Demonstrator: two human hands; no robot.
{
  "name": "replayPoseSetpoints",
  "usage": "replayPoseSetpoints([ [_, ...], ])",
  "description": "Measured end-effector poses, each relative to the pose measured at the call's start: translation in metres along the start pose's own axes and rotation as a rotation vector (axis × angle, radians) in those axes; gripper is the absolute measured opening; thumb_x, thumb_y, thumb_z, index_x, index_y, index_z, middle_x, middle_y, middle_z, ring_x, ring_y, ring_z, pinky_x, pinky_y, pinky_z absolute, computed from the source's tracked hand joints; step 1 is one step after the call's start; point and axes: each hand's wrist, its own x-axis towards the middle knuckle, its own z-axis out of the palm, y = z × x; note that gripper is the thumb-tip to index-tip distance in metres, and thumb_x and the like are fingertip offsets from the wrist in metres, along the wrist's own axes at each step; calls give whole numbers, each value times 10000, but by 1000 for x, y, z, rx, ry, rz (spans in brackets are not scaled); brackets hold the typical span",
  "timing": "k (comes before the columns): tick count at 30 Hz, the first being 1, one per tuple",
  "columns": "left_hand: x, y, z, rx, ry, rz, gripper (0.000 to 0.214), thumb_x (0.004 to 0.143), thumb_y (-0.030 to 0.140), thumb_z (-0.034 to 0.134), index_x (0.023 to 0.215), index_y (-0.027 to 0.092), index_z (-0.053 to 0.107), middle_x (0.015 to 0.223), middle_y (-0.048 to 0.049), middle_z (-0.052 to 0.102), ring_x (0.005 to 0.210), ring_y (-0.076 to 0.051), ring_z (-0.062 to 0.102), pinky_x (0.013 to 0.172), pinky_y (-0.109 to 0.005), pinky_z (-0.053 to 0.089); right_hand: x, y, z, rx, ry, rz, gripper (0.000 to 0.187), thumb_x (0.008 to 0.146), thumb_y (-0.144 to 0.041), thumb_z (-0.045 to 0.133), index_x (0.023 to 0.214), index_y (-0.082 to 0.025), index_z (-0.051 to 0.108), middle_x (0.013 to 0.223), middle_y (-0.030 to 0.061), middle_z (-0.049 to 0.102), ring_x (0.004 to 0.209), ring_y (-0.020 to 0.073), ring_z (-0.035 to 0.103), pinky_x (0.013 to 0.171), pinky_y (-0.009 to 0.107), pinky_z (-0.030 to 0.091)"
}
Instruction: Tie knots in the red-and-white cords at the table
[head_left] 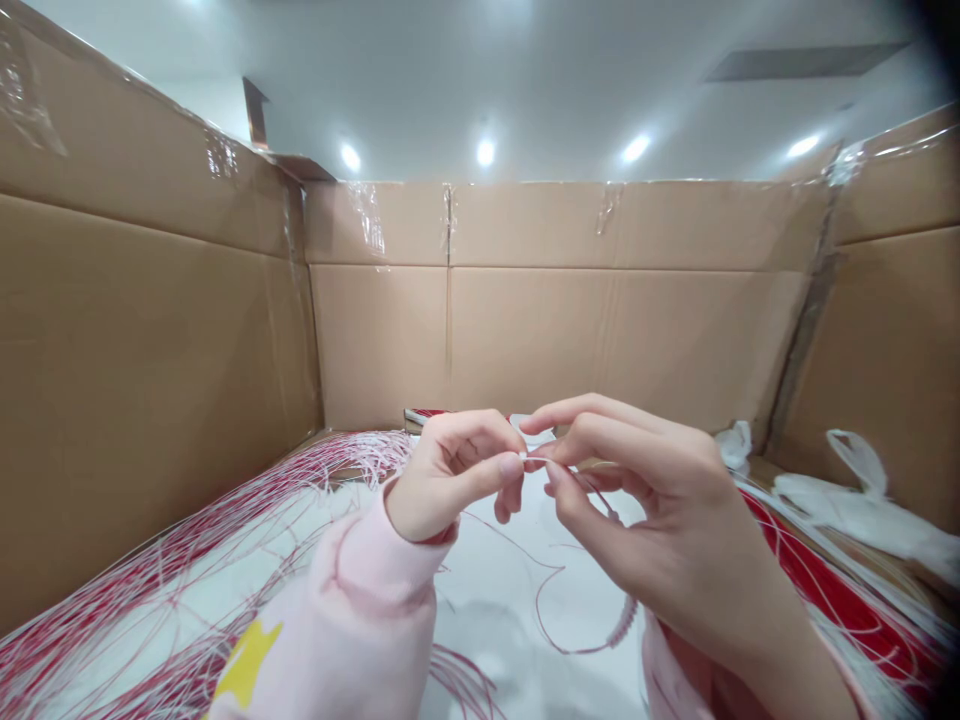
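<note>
One thin wire [596,492], tip pointing up-left

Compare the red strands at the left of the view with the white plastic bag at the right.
The red strands are thin and wiry; the white plastic bag is broad and crumpled. The strands fan out loosely; the bag lies bunched. Both rest beside the cardboard walls.

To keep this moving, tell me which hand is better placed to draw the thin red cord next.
Right, probably: the right hand sits nearest the thin red cord, which runs down from its fingers, while the left hand is pinching at the small white piece.
</note>
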Motion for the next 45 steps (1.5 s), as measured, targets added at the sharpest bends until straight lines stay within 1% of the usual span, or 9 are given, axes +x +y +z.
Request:
replayPoseSetpoints([
  [6,0,0,0,-29,-12,8,50,750,158,524,732,123,556,551,-5,570,418,-61,518,379,-135,410,1,0,1,9,8,7,182,690,-13,464,649,-170,547,877,27,571,716,102,551,500,151,481],
  [16,-1,0,0,7,13,-9,98,736,212,542,711,118,543,526,-5,560,399,-68,508,360,-145,404,-1,0,1,20,19,7,180,680,-9,460,643,-171,528,876,26,577,711,105,555,504,154,481],
  [23,0,0,0,21,10,10,60,739,174,537,709,123,547,544,-3,561,409,-60,508,368,-137,401,-1,0,1,1,0,13,185,680,-8,455,642,-175,525,857,18,580,761,110,561,517,143,483],
  [26,-1,1,0,51,25,-5,74,731,186,549,693,123,545,550,-3,558,407,-61,506,366,-142,403,0,0,0,-5,-6,7,179,685,-19,448,640,-174,526,864,25,587,751,115,565,518,153,486],
  [30,-1,1,0,56,12,-6,85,733,200,546,700,122,546,557,-9,559,406,-62,504,358,-143,400,0,1,0,-5,-8,10,185,677,-13,440,641,-175,521,870,33,589,732,119,566,524,168,491],
  [35,0,2,-1,68,7,-2,75,735,192,542,700,127,551,564,-11,568,410,-63,506,367,-146,406,0,1,0,-5,-12,5,195,672,0,442,644,-178,516,881,32,576,760,123,559,539,167,499],
  [45,0,4,1,11,4,8,68,739,167,538,690,122,556,532,4,552,399,-53,505,375,-132,407,0,1,1,45,-11,18,189,662,9,464,643,-174,508,871,16,566,777,107,553,525,139,491],
])
